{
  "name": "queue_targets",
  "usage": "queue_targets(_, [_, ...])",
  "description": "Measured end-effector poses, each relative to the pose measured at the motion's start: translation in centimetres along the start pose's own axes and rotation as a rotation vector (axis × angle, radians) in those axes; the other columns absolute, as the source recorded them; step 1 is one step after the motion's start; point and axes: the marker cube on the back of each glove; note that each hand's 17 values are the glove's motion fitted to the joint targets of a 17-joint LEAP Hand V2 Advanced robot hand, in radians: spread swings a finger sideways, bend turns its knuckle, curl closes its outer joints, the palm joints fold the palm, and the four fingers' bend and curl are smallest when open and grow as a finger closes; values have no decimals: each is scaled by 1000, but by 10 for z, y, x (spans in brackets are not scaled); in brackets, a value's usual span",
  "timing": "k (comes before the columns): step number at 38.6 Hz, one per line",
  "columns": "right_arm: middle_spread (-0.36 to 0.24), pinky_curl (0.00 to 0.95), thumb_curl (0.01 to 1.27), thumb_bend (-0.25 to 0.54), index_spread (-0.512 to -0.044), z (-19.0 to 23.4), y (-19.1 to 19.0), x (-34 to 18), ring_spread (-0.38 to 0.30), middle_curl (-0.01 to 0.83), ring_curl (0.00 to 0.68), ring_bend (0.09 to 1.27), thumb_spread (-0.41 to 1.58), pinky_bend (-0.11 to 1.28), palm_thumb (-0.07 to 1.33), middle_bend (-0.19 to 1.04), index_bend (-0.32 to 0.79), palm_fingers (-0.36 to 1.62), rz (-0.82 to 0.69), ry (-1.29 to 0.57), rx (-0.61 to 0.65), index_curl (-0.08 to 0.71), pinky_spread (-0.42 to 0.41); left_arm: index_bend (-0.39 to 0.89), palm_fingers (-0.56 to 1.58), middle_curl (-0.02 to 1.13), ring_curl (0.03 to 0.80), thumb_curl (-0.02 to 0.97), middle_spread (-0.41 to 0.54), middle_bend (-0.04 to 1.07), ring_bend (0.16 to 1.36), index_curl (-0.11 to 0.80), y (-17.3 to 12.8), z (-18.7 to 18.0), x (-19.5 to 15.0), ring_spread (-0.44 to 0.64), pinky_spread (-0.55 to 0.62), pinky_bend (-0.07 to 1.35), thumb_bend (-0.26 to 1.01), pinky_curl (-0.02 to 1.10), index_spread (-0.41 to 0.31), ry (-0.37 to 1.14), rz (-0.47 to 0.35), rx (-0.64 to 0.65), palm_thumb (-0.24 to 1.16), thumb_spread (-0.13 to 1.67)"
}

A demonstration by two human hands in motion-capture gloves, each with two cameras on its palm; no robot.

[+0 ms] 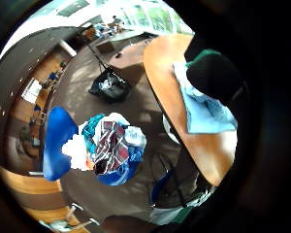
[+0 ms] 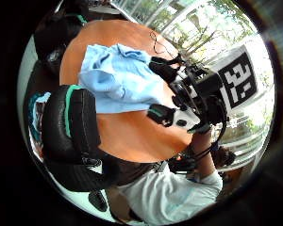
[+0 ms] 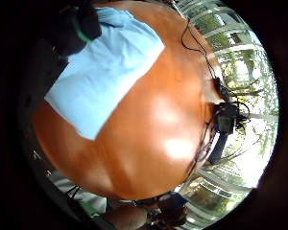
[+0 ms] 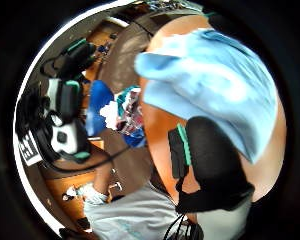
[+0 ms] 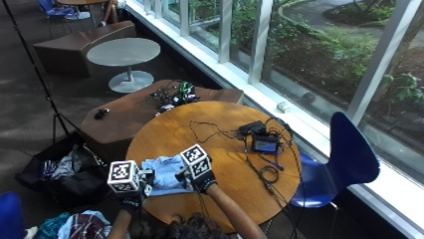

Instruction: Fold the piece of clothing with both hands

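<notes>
**Both hands at the near edge of a light blue garment, mid-fold**

The light blue garment (image 5: 165, 175) lies rumpled on the round wooden table (image 5: 218, 144), at about 7 o'clock on its top, close to the person. The left hand (image 5: 132, 195) sits at the garment's 8 o'clock corner and the right hand (image 5: 199, 180) at its 4 o'clock edge; whether either hand's digits are spread or pinching cloth, I cannot tell. To my eye the fold goes best if both hands take matching corners, lift together and lay the edge straight toward 12 o'clock, smoothing the bunched part first. A device with cables (image 5: 265, 144) lies at 2 o'clock, well apart.
</notes>
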Motion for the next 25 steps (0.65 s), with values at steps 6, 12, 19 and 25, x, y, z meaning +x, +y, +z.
queue_targets(6, [-115, 409, 415, -10, -369, -13, 75, 62, -10, 403, 325, 270, 1213, 422, 656, 251, 201, 241, 226, 300, 22, 302, 107, 118, 715, 397, 366, 276, -147, 168, 437, 328, 16, 10, 34, -65, 79, 391, -14, 451, -178, -76, 89, -100, 372, 1412])
queue_targets(12, [-104, 351, 394, 1, -374, -31, 112, 100, 34, 395, 276, 223, 1339, 377, 661, 245, 169, 290, 403, 219, 142, 306, 180, 114, 676, 394, 366, 267, -129, 175, 446, 316, 20, 13, 65, -47, 63, 414, -18, 458, -168, -70, 146, -77, 326, 1404])
queue_targets(19, [-94, 337, 362, -30, -378, -33, 117, 110, 58, 390, 274, 207, 1360, 348, 576, 229, 167, 315, 480, 201, 192, 315, 218, 118, 664, 393, 367, 263, -122, 181, 457, 307, 22, 3, 71, -40, 56, 423, -9, 457, -159, -56, 159, -57, 309, 1410])
queue_targets(25, [-82, 330, 352, -15, -376, -28, 115, 101, 73, 386, 276, 197, 1367, 314, 558, 217, 168, 308, 480, 112, 188, 323, 237, 123, 657, 393, 368, 262, -120, 181, 464, 305, 19, -12, 59, -37, 53, 433, -8, 457, -157, -114, 138, 21, 304, 1413])
